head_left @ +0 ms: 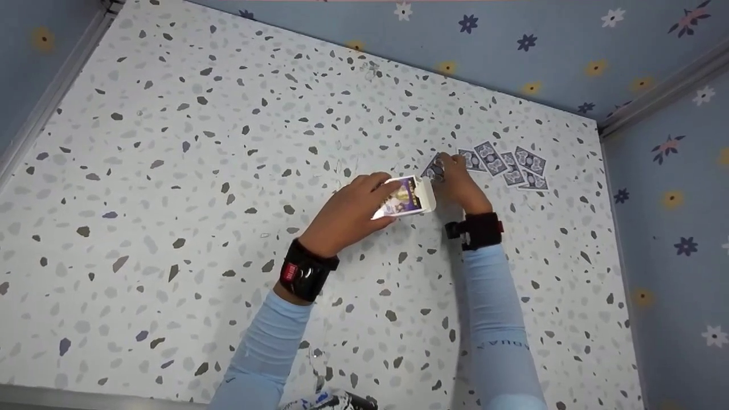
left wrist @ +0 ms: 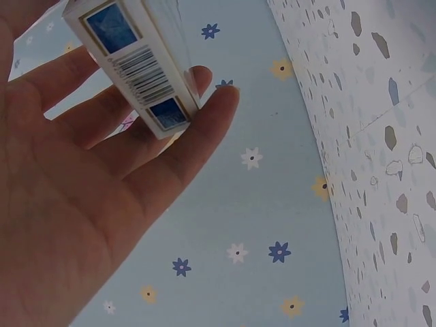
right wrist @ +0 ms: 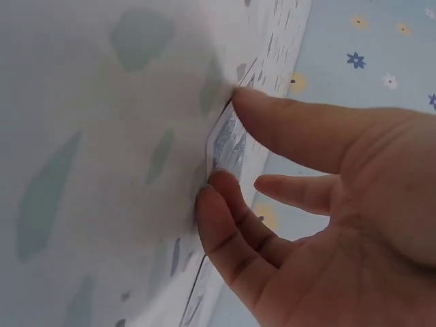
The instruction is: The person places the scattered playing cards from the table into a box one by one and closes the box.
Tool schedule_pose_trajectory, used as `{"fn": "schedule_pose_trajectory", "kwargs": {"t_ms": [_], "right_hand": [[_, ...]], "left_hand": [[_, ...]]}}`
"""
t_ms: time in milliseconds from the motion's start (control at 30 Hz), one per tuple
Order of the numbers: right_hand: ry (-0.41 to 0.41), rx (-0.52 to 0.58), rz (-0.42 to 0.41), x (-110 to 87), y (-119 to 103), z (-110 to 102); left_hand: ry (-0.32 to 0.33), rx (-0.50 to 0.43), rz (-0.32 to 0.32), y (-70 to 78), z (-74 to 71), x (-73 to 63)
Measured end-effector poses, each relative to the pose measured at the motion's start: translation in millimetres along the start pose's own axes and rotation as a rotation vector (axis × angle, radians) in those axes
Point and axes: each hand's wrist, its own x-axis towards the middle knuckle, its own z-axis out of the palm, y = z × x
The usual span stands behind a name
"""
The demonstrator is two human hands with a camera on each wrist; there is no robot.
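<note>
Gripping a purple-and-white playing-card box (head_left: 398, 200), the left hand (head_left: 354, 208) lies along it with the thumb at the near edge and an index finger over the printed face, while the left wrist view shows a barcode (left wrist: 143, 73) on a narrow side, next to the bent fingers. That hold seems meant to keep the white flap (head_left: 428, 195) uncovered, since the flap end points away from the palm, towards the other hand. Just beside it, the right hand (head_left: 466, 187) reaches down to a patterned playing card (head_left: 434, 170) on the white speckled tabletop (head_left: 228, 136); in the right wrist view its thumb (right wrist: 272, 122) and curled fingertips (right wrist: 216, 194) grip the card at opposite edges, probably because a flat card offers little else to hold. The little finger stands clear of it. Farther right, a group of face-down cards (head_left: 490, 159) lies fanned at mixed angles, some overlapping, perhaps spread so that most of each back shows. The gripped card sits at the left end of this group, between it and the box, within easy reach of both hands.
</note>
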Motion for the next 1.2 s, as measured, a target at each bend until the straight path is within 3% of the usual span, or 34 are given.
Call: {"fn": "schedule_pose_trajectory", "kwargs": {"t_ms": [333,867,1200], "right_hand": [[-0.081,-0.026,0.091,3.5,-2.8,-5.0],[-0.096,-0.021,0.255,-2.2,-1.5,-2.7],[0.009,0.111,0.371,-11.2,4.6,0.5]], "left_hand": [[-0.013,0.01,-0.003,-0.8,2.2,0.2],[-0.013,0.012,0.003,-0.1,2.2,1.3],[0.002,0.015,0.016,0.5,3.0,0.7]]}}
